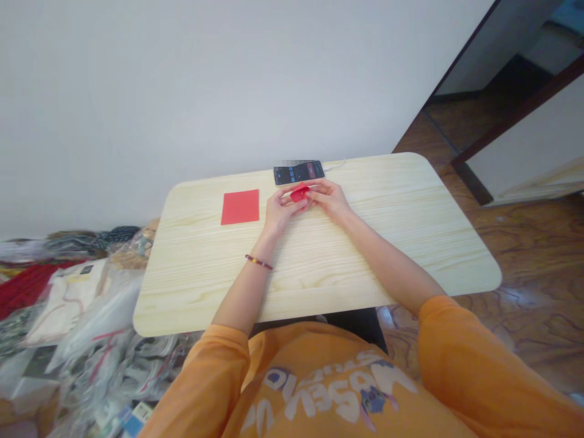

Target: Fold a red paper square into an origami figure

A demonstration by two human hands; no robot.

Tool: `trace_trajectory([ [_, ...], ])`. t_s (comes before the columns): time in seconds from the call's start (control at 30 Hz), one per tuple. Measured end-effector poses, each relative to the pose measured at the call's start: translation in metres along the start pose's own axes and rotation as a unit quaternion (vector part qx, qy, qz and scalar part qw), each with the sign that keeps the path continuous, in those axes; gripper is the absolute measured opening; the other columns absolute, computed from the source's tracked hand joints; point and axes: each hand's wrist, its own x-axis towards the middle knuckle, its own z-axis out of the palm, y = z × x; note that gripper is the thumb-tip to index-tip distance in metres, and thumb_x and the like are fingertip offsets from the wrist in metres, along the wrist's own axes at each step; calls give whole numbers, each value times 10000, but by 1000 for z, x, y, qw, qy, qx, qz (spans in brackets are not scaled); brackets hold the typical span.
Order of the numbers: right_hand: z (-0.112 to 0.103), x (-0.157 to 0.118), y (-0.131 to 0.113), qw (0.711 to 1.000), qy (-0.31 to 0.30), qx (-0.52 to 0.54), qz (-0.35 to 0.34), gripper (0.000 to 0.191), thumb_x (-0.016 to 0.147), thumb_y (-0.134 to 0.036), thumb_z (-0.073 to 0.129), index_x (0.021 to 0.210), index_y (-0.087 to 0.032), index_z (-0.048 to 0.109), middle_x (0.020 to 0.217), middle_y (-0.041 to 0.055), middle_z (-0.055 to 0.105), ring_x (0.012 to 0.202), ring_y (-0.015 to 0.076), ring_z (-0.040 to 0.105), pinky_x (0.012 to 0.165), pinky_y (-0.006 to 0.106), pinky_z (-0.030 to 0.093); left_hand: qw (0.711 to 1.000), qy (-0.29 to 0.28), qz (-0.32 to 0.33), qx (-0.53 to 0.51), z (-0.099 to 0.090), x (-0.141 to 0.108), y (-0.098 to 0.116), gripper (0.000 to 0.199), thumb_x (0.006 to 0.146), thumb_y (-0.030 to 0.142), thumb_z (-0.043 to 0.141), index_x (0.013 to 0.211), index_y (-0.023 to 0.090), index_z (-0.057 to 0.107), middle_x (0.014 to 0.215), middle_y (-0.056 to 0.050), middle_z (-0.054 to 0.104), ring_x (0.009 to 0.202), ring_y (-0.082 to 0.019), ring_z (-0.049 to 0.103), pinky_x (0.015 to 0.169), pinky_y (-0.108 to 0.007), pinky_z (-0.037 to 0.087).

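Observation:
A small folded piece of red paper point(300, 194) is held between both hands above the table's far half. My left hand point(279, 210) grips its left side, fingers curled and closed around the edge. On the right side, my right hand point(332, 198) pinches the same piece with thumb and fingers. The finer folds are too small to make out. Flat on the table, left of my left hand, lies a square red sheet point(240, 207).
A phone with a lit screen point(298, 173) lies just beyond my hands, with a white cable at its right. The pale wooden table point(196, 267) stands against a white wall. Bagged clothes point(104, 310) are piled at the left; wooden floor point(533, 255) shows at the right.

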Motion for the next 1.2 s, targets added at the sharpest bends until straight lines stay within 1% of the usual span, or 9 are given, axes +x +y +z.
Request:
trace_trajectory([
  [0.17,-2,1,3,1000,-1,-10,-15,440,520,-339,844,897,-192,674,689,-19,679,586,100,568,605,259,458,999,-5,12,31,-1,1,-2,630,476,267,881,1051,178,639,860,-48,739,794,-220,715,817,-409,581],
  [0.37,-2,2,4,999,4,-22,-23,435,515,-338,844,884,-184,674,595,-40,627,538,92,537,585,255,447,1000,-4,11,25,-1,2,-3,593,453,266,889,989,178,652,818,-36,743,729,-207,712,784,-399,589],
  [0.67,2,0,1,999,26,-15,-25,407,496,-332,849,828,-183,666,546,-50,610,496,83,512,539,242,423,1000,2,7,27,-2,4,-6,599,459,280,887,999,171,652,828,-47,746,798,-233,716,824,-412,573],
  [0.83,3,0,2,998,36,-29,-30,405,499,-351,848,818,-183,665,554,-48,607,495,81,509,526,239,417,999,4,17,37,-2,4,-5,602,466,284,884,1010,160,658,823,-47,748,789,-219,712,814,-374,564],
  [1.0,3,0,1,998,46,-30,-36,405,484,-358,845,799,-178,665,512,-60,581,471,77,496,507,232,412,998,10,11,61,-1,2,-3,604,474,318,884,1009,145,664,789,-44,744,747,-200,702,779,-338,557],
  [1.2,3,1,2,998,48,-25,-43,379,488,-342,850,775,-178,666,506,-56,592,459,72,497,485,221,401,999,5,-1,47,0,2,-2,600,461,315,889,993,151,664,774,-32,744,725,-182,697,781,-327,554],
])
